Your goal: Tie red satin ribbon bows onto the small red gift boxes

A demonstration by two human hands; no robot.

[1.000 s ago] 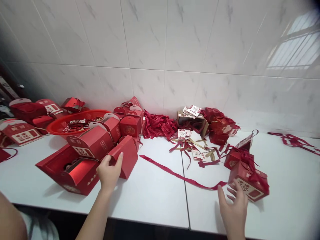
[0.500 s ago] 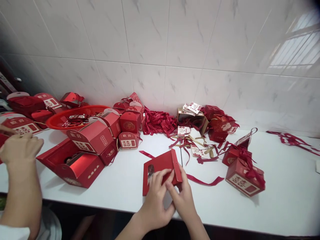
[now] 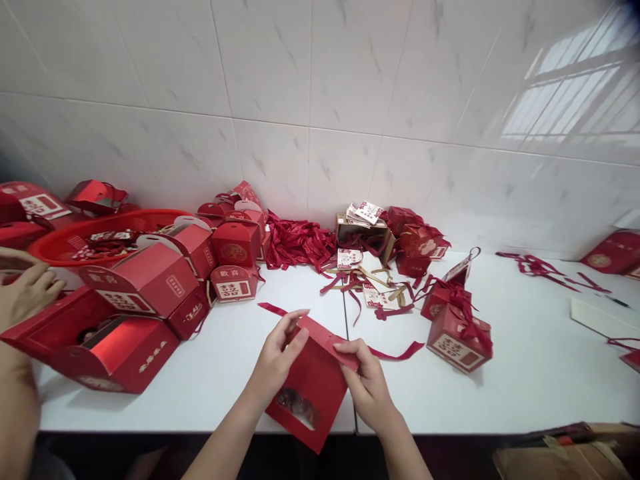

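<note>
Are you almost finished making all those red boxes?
Not nearly, it seems. Done: two ribbon-tied boxes stand on the right. In hand: the left hand and right hand hold one windowed red box with no ribbon on it. Left: several bare boxes and a ribbon pile by the wall.

A makeshift gift-packing workroom: white tiled wall (image 3: pixel 310 80), long white table (image 3: pixel 540 373), heaps of red gift boxes (image 3: pixel 150 280) and ribbons (image 3: pixel 300 241).

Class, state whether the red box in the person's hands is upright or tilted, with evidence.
Tilted: the box slants, one corner past the table edge; left hand and right hand pinch its top.
</note>
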